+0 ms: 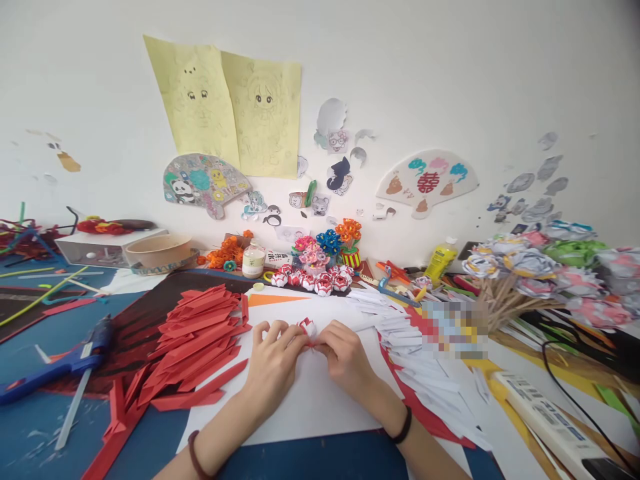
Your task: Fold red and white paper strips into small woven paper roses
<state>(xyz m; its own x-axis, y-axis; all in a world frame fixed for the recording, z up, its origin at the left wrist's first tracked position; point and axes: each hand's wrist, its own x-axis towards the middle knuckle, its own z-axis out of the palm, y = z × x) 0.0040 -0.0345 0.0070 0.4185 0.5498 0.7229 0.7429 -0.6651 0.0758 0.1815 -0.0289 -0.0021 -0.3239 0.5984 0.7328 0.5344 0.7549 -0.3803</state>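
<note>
Over a white paper sheet, both hands meet at a small red and white paper flower. My left hand pinches it from the left, fingers curled. From the right, my right hand is closed at its lower edge, where a bit of red shows between the fingertips. The fingers partly hide the flower. A pile of folded red paper strips lies left of my left hand. White folded strips are spread to the right of my right hand.
Finished red and white flowers stand behind the sheet. A blue glue gun lies at left. A power strip and a bunch of paper flowers are at right. A yellow bottle stands near the wall.
</note>
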